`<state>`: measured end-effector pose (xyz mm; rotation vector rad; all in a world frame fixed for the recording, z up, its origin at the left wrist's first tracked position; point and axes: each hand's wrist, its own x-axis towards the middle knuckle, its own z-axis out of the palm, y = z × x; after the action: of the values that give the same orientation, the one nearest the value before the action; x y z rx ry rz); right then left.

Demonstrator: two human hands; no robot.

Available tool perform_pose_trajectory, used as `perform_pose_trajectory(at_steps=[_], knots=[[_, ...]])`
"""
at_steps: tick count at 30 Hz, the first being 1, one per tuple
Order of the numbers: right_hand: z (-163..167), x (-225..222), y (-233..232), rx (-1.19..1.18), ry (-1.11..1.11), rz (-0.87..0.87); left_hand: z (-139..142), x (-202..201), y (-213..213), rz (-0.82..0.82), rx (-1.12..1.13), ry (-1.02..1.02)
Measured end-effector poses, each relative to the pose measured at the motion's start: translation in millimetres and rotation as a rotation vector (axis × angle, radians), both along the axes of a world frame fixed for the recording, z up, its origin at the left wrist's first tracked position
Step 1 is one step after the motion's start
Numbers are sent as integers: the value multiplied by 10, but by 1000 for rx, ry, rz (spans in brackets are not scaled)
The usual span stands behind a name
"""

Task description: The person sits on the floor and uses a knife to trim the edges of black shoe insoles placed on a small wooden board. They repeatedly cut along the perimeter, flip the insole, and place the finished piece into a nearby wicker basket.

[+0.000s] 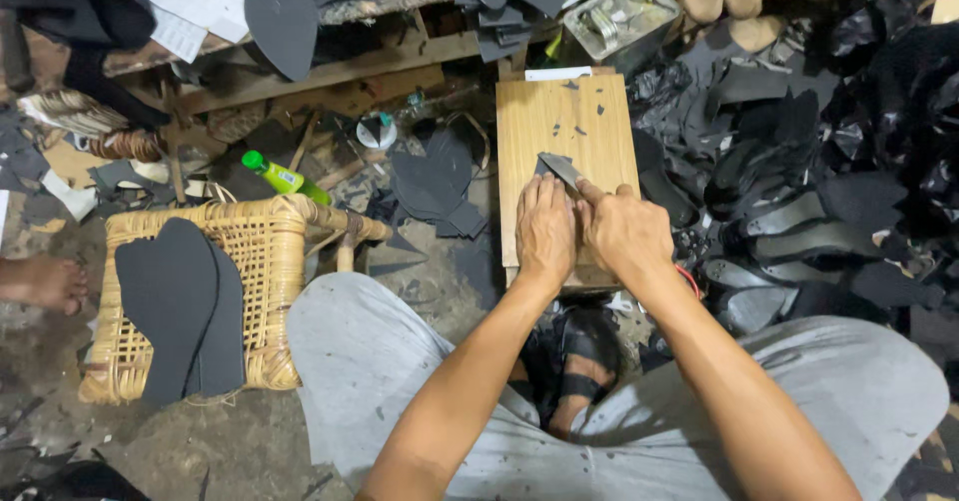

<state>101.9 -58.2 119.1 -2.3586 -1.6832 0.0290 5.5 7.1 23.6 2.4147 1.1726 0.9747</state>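
Hands (589, 229) on dark blade (559, 168) — tip up-left, wooden board (559, 121)

Your left hand (544, 229) presses flat on the wooden board (559, 121) in front of your knees, fingers beside a small dark grey piece (559, 168). Your right hand (627, 231) is closed just beside it, touching that piece. To the left, a wicker stool (268, 251) carries two dark insoles (180, 306); a green bottle (283, 176) lies beyond it.

Light fell evenly from above, bright on the wooden board (565, 131); the black scraps (799, 151) at right stayed murky, and edges bowed with wide-angle distortion.
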Motion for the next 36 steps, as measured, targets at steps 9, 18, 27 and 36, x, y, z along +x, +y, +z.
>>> perform_pose_trajectory(at_steps=[9,18,27,36], knots=[[-46,295,393,11,181,9,102,-42,-17,-15,16,-35],[43,47,-315,-14,80,-95,159,-31,-38,-24,-14,-3],[-120,174,23,-26,-51,-119,181,-27,-55,-14,22,62],[-12,595,-53,-37,172,5,295,-147,66,-127,-65,-38]])
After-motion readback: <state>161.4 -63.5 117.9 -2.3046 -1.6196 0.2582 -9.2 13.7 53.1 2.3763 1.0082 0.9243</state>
